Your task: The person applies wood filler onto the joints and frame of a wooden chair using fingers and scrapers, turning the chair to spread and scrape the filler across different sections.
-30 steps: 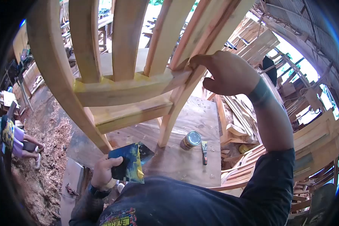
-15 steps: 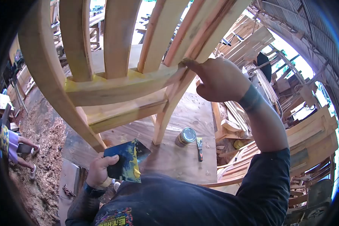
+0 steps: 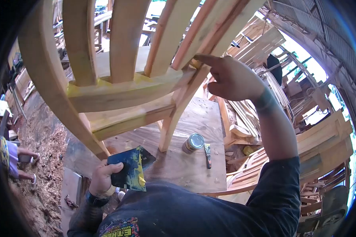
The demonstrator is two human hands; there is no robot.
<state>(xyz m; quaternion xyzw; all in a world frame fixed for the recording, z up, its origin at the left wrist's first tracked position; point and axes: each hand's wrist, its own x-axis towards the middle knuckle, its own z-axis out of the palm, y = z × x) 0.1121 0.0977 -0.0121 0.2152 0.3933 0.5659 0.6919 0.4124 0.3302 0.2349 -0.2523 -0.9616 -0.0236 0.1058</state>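
Observation:
My left hand (image 3: 102,177) grips a dark flat putty board (image 3: 124,170) smeared with yellow putty (image 3: 141,173). Above it stands a pale wooden chair back with vertical slats (image 3: 124,43) and a curved lower rail (image 3: 124,96). Yellow smears mark the joints where the slats meet that rail. My right hand (image 3: 235,77) is raised at the rail's right end, empty as far as I can see. Its index finger reaches to the joint beside the right post (image 3: 190,96), where a yellow dab shows; the other fingers are partly bent.
A lidded can (image 3: 194,142) and a putty knife (image 3: 208,156) lie on the wooden tabletop (image 3: 170,170) under the chair. Curved wooden pieces (image 3: 324,146) are stacked at right. Wood shavings cover the ground at left, where another person's legs (image 3: 25,164) show.
My right hand has shifted slightly down at the joint, uncovering a yellow dab there. The left hand still holds the putty board in nearly the same spot.

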